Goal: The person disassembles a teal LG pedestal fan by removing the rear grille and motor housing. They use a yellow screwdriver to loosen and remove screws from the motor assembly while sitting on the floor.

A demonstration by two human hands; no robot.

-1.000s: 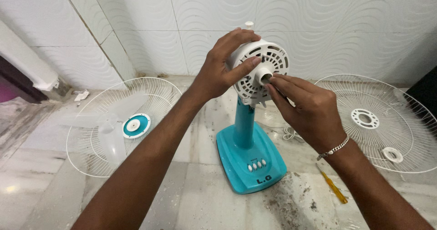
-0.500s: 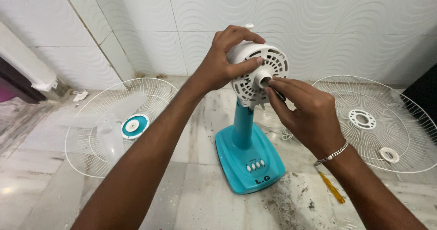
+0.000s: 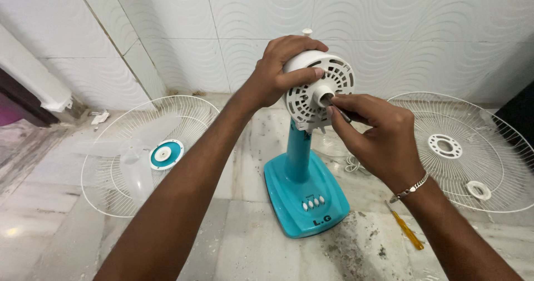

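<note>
Teal stand: fan stand (image 3: 305,197) sits upright on the marble floor (image 3: 50,203), base with a row of white buttons, column rising to the motor.
Motor: white vented motor housing (image 3: 317,92) on top of the column, at frame centre, front face turned toward the camera, short shaft hub (image 3: 322,96) sticking out of its middle.
Left hand: left hand (image 3: 278,72) wraps over the top and back of the motor, fingers closed on it, thumb lying across the vented face.
Right hand: right hand (image 3: 372,133) has fingertips pinched together at the hub, touching it; whether a small part is between them cannot be told. Bracelet (image 3: 409,190) on the wrist.
Left grille: wire guard (image 3: 100,181) lies flat on the floor left of the stand, teal-and-white cap (image 3: 166,153) at its centre, clear blade (image 3: 133,169) resting on it.
Right grille: second wire guard (image 3: 489,147) lies flat right of the stand, white ring (image 3: 444,146) in its middle, smaller ring (image 3: 478,190) near its front edge.
Screwdriver: yellow-handled screwdriver (image 3: 406,231) on the floor under the right forearm, near the base.
Wall: white wavy tiles (image 3: 417,30) behind.
</note>
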